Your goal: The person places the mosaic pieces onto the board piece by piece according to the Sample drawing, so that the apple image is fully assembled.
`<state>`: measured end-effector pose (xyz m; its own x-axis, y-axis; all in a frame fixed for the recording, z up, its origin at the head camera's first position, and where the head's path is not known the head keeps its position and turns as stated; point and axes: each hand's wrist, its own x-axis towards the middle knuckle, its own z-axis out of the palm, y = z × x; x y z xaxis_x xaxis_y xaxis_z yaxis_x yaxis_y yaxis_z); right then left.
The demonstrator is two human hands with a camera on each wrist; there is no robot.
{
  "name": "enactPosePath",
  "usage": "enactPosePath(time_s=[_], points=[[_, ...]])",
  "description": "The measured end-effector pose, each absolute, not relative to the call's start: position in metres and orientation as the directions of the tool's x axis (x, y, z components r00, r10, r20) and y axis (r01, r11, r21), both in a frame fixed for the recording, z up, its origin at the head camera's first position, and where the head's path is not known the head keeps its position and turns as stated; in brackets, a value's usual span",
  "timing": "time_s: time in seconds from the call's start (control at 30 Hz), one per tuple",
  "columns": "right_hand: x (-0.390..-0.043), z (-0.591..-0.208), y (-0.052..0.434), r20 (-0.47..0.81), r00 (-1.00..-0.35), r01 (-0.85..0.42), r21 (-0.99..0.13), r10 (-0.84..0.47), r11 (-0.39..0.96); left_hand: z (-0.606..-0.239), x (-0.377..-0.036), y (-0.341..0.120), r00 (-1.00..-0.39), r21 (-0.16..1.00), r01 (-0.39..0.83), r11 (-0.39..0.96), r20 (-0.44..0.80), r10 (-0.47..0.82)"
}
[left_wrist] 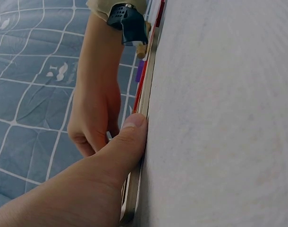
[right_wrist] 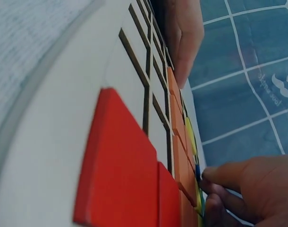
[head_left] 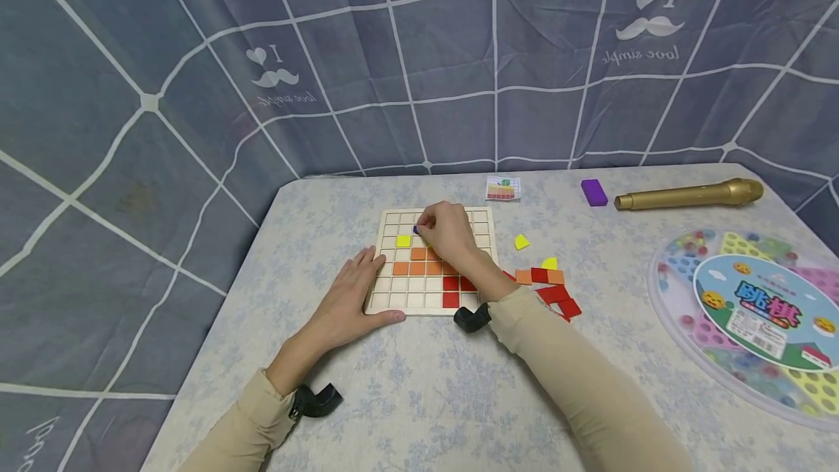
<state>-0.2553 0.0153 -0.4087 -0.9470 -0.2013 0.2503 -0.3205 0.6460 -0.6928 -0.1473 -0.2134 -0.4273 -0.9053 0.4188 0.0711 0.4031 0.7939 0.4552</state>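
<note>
A square wooden grid board (head_left: 398, 285) lies on the table. Over its far half, my right hand (head_left: 448, 233) pinches a small dark blue tile (head_left: 416, 229) at the fingertips; the right wrist view has that tile low against the board. My left hand (head_left: 350, 296) rests along the board's left side with fingers extended, its thumb (left_wrist: 133, 123) touching the near edge. Set in the grid are a yellow tile (head_left: 403, 241), several orange tiles (head_left: 417, 268) and red tiles (head_left: 451, 300). The right hand and forearm hide part of the grid.
Loose red tiles (head_left: 554, 294), orange tiles (head_left: 524, 277) and yellow pieces (head_left: 521, 242) lie right of the board. Beyond it sits a small picture card (head_left: 502, 189). Farther right are a purple block (head_left: 593, 193), a gold microphone-shaped stick (head_left: 688, 197) and a round board-game package (head_left: 714, 268).
</note>
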Motion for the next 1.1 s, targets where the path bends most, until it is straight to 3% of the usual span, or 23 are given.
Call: enactPosePath(time_s=[0.37, 0.67, 0.93, 1.1], points=[[-0.246, -0.391, 0.054, 0.232, -0.927, -0.370, -0.693, -0.294, 0.619, -0.428, -0.147, -0.212, -0.907, 0.451, 0.400, 0.798, 0.073, 0.414], [-0.228, -0.379, 0.121, 0.085, -0.963, -0.246, -0.656, -0.254, 0.714, -0.430, -0.148, -0.210, -0.904, 0.450, 0.409, 0.794, 0.079, 0.421], [-0.214, -0.380, 0.162, -0.104, -0.984, -0.059, -0.571, -0.143, 0.819, -0.427, -0.148, -0.212, -0.904, 0.452, 0.408, 0.793, 0.081, 0.419], [-0.211, -0.388, 0.166, -0.101, -0.988, -0.039, -0.564, -0.115, 0.825, -0.427, -0.149, -0.212, -0.906, 0.457, 0.403, 0.793, 0.074, 0.417]])
